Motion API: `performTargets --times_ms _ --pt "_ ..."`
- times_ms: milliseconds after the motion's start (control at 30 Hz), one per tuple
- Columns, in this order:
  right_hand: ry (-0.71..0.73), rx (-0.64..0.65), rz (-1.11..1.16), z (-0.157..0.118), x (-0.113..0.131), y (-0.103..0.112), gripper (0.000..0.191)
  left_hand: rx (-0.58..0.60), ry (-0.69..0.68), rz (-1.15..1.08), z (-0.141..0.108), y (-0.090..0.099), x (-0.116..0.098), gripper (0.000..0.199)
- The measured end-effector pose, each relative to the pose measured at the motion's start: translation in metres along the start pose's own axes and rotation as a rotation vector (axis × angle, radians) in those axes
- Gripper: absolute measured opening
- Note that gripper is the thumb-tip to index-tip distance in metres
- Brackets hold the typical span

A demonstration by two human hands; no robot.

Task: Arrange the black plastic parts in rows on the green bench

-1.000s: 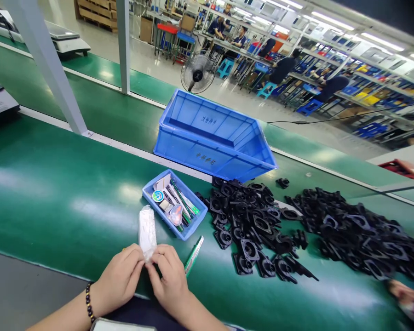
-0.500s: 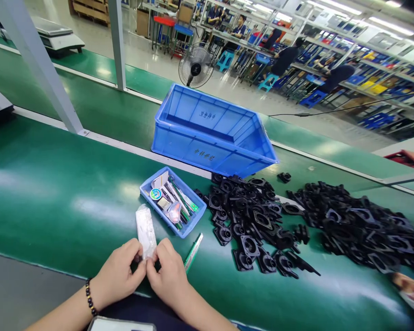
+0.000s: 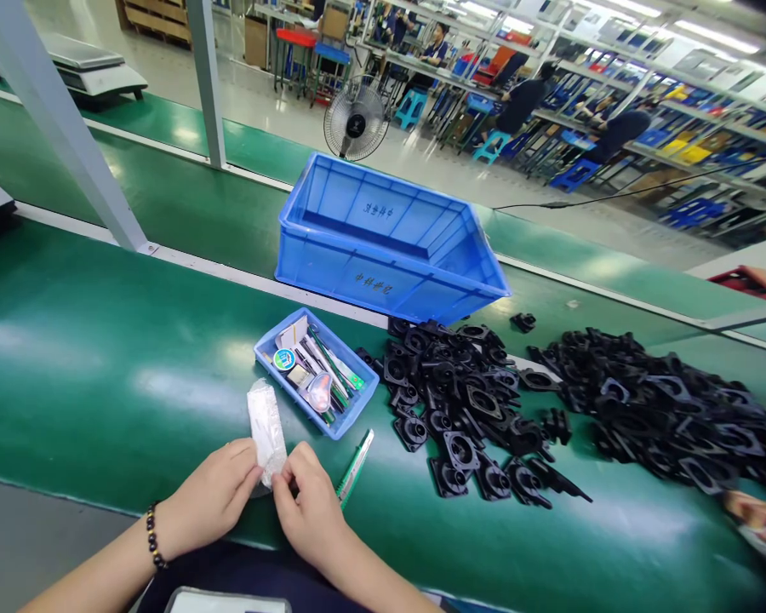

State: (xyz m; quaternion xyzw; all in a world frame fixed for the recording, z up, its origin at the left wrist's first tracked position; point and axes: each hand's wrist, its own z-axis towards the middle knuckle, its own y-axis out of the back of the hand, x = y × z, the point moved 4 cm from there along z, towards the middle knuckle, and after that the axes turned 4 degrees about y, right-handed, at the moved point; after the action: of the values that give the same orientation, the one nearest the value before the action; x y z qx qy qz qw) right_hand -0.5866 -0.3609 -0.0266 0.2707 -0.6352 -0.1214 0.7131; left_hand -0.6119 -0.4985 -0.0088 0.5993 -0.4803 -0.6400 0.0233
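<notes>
A small white packet in clear plastic wrap (image 3: pixel 266 430) lies over the green table in front of me. At its lower left edge is my left hand (image 3: pixel 220 485), fingers pressed together against the wrap. My right hand (image 3: pixel 310 494) pinches the packet's lower right corner between thumb and forefinger. Just right of that hand lies a green utility knife (image 3: pixel 356 466), partly hidden by it. Beyond the packet stands a small blue tray (image 3: pixel 357 419) with pens, a round sticker and other small items.
A heap of black plastic parts (image 3: pixel 460 409) lies to the right, with a second heap (image 3: pixel 664 409) farther right. A large blue crate (image 3: pixel 383 285) stands behind them. Another person's hand (image 3: pixel 759 515) shows at the right edge. A metal post (image 3: pixel 70 136) rises at left.
My left hand has shifted slightly left along the packet, its fingers straighter and apart from my right fingers. The right hand keeps its pinch. The whole view has shifted slightly.
</notes>
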Motion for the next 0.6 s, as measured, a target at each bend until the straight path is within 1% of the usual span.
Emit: performTargets --times_ms 133,233,300,367,400,467,533,600 --pt "-0.023 0.019 0.005 0.001 -0.002 -0.001 0.017 -0.033 -0.012 -0.134 -0.001 0.003 0.007 0.030" --pt "-0.034 0.030 0.000 0.001 -0.002 0.000 0.017 -0.001 0.039 -0.173 0.000 0.004 0.003 0.033" --pt "-0.031 0.037 0.003 0.001 -0.001 0.000 0.015 0.036 0.144 -0.081 0.001 0.004 0.000 0.033" --pt "-0.024 0.044 0.007 0.001 0.000 0.001 0.014 0.047 0.256 0.086 0.003 0.006 -0.005 0.036" --pt "-0.020 0.046 0.004 0.001 0.000 0.001 0.013 0.043 0.290 0.174 0.004 0.008 -0.008 0.038" --pt "-0.019 0.045 -0.013 0.002 0.001 0.001 0.013 0.034 0.299 0.327 0.007 0.010 -0.016 0.034" --pt "-0.022 0.046 -0.037 0.002 0.002 0.002 0.015 0.034 0.268 0.453 0.011 0.011 -0.024 0.025" --pt "-0.021 0.055 -0.056 0.003 0.003 0.002 0.017 0.055 0.232 0.555 0.016 0.010 -0.029 0.022"
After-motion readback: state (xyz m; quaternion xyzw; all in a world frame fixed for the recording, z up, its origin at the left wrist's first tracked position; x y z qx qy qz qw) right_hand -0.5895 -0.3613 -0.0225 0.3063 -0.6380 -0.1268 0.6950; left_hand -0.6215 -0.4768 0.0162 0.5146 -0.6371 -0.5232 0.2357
